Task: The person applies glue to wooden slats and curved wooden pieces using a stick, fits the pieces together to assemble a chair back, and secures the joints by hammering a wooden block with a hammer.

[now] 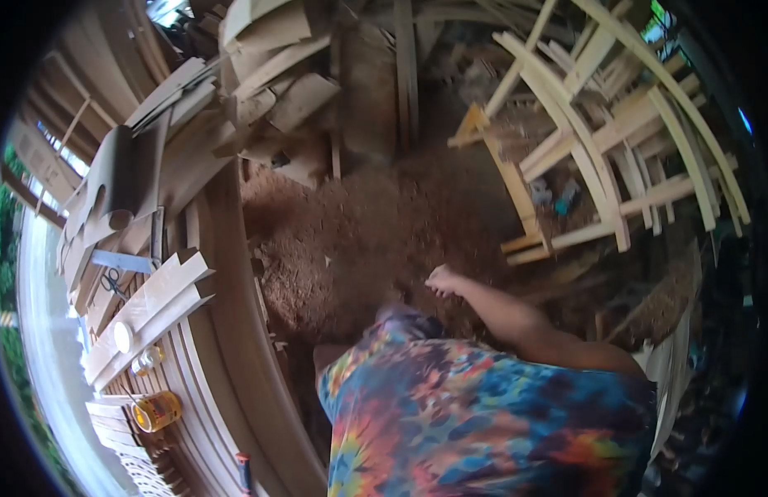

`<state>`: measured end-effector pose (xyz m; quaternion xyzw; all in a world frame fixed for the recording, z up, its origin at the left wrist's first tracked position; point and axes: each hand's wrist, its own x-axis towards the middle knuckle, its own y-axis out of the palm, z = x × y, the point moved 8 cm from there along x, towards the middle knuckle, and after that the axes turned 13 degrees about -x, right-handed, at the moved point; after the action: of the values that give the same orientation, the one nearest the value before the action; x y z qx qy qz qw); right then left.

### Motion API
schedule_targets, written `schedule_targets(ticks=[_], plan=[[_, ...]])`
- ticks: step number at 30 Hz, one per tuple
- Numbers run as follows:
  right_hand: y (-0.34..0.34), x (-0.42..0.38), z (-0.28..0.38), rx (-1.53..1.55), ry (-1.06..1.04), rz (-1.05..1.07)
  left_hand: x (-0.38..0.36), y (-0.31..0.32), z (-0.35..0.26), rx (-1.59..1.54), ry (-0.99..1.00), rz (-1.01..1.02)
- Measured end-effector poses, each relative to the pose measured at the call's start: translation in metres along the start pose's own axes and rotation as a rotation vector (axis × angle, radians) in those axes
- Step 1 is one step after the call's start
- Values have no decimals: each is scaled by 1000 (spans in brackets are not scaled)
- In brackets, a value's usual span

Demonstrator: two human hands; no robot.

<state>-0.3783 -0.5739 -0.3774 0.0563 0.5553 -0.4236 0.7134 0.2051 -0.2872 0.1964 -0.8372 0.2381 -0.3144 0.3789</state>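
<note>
My right arm reaches forward from the tie-dyed shirt point(483, 414), and my right hand point(444, 282) hangs over the sawdust-covered ground point(359, 240). Its fingers are curled in; whatever they hold, if anything, is too small or blurred to make out. Only a bit of my left arm point(326, 356) shows beside the shirt, and the left hand is hidden. Near the shirt's front edge the picture is smeared.
On the left, a bench holds wood strips point(152, 319), scissors point(112, 282), a yellow-labelled jar point(156, 412), a small glass jar point(148, 360) and a red-and-black handle point(244, 474). Curved wooden frames point(583, 157) stand at right. Bent sheets point(276, 74) pile up at the back.
</note>
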Motion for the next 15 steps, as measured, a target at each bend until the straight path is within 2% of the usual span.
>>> schedule_targets(ticks=[3,5,6,8,10,11,12,13,14,15], plan=[[0,-23,-37,137,50,-100,38,61,-34,18,275,68],[11,-38,-75,262,124,-153,65,109,-74,118,681,66],[18,-45,-91,262,100,-171,76,137,-91,95,801,72],[29,-63,-122,299,99,-229,104,216,-68,-695,31,403],[46,-83,-146,265,155,-309,98,271,-130,-697,159,498],[49,-102,-141,302,178,-339,85,283,-174,-624,127,622],[55,-127,-142,532,273,-371,87,306,-189,-612,125,780],[68,-148,-140,766,365,-398,88,317,-220,-788,405,676],[85,-153,-144,806,386,-421,79,327,-244,-963,675,557],[100,-160,-151,830,424,-460,82,347,-256,-970,699,584]])
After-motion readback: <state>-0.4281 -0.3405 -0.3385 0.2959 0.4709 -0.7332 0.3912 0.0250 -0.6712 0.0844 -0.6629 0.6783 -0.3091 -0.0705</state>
